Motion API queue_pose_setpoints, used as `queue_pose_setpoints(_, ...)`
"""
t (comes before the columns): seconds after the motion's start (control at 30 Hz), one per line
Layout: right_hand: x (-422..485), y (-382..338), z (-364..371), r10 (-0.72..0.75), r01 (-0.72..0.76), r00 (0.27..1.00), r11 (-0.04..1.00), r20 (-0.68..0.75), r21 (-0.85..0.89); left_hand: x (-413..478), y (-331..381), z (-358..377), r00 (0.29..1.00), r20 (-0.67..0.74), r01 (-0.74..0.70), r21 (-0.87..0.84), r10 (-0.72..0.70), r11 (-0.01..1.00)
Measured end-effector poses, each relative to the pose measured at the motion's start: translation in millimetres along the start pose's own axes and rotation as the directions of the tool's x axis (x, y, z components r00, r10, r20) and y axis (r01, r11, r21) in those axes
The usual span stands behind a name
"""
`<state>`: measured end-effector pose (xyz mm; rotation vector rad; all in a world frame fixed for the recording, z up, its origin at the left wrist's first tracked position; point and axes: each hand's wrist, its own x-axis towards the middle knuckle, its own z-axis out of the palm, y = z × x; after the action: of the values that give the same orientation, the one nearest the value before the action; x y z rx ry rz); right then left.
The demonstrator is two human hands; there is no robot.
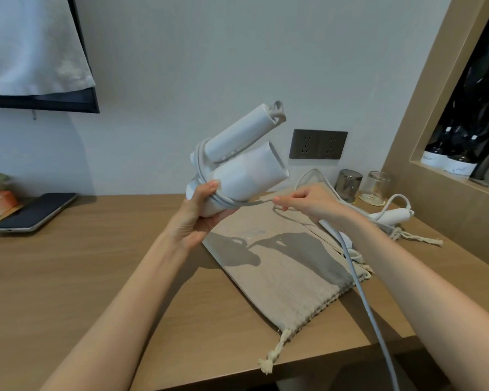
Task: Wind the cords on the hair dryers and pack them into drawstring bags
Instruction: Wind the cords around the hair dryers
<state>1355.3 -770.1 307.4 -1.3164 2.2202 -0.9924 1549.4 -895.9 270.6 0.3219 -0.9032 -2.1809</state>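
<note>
White folding hair dryer [237, 165] is held above a wooden desk [96, 277], gripped at its base by the left hand [201, 213], probably so the wound loops of cord [361, 292] cannot slip. At its 3 o'clock, the right hand [308, 201] pinches the cord taut, likely to feed the next wrap. The hands are apart. Slack trails toward 5 o'clock. A beige drawstring bag [280, 277] lies flat at 6 o'clock, seemingly ready for packing.
</note>
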Motion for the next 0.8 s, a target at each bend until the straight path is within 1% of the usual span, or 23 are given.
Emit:
queue_pose_setpoints(0.13,12,-10,-13,0.030,-0.030,0.998,1.000,-0.054,0.001,-1,1,-5,0.999,0.042,0.012,0.089,-0.016,0.996)
queue_pose_setpoints(0.2,15,-17,-18,0.013,-0.012,0.998,1.000,-0.062,0.012,0,2,-8,0.999,0.053,-0.011,0.196,0.001,0.981)
queue_pose_setpoints(0.23,15,-22,-20,0.000,0.001,0.999,1.000,-0.052,0.013,1,4,-10,0.996,0.084,-0.037,0.282,0.014,0.959)
queue_pose_setpoints(0.3,19,-29,-22,-0.005,0.007,0.998,1.000,-0.056,0.023,2,7,-15,0.988,0.154,-0.093,0.451,0.025,0.888)
queue_pose_setpoints(0.37,23,-32,-24,0.031,-0.030,0.997,0.999,-0.065,0.022,3,9,-18,0.978,0.205,-0.138,0.557,0.025,0.819)
queue_pose_setpoints(0.43,24,-34,-27,0.060,-0.058,0.998,0.997,-0.037,0.042,2,12,-19,0.969,0.244,-0.184,0.643,0.028,0.744)
queue_pose_setpoints(0.53,20,-36,-29,0.055,-0.055,0.998,0.998,0.018,0.004,-2,12,-15,0.957,0.289,-0.238,0.707,0.034,0.666)
queue_pose_setpoints(0.63,15,-45,-26,0.026,-0.025,1.000,0.999,0.010,-0.034,-1,7,-12,0.944,0.315,-0.311,0.748,0.097,0.586)
queue_pose_setpoints(0.73,11,-55,-23,-0.034,0.032,0.996,0.999,0.088,0.024,4,2,-13,0.924,0.344,-0.381,0.799,0.166,0.465)
queue_pose_setpoints(0.77,10,-58,-21,-0.042,0.038,0.993,0.998,0.108,0.041,6,1,-15,0.921,0.344,-0.390,0.812,0.184,0.434)
queue_pose_setpoints(0.8,8,-60,-19,-0.049,0.047,0.992,0.999,0.113,0.018,7,0,-16,0.920,0.336,-0.391,0.820,0.201,0.418)
